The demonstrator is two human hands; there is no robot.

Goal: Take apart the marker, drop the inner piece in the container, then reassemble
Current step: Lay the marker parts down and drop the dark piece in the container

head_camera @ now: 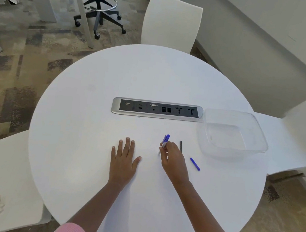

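Observation:
My right hand (173, 159) pinches the marker body (165, 140), a white barrel with a blue cap end pointing away from me, just above the round white table (89, 127). A thin dark inner piece (181, 146) lies on the table just right of that hand. Further right lies a small blue marker part (195, 164). The clear plastic container (231, 134) stands at the table's right side with nothing visible inside. My left hand (124, 158) rests flat on the table, fingers spread, holding nothing.
A silver and black power socket strip (156, 109) is set into the table's middle, touching the container's left edge. White chairs stand at the far side (171, 22), the right (299, 132) and the near left (4, 175). A black office chair (99, 10) stands on the carpet.

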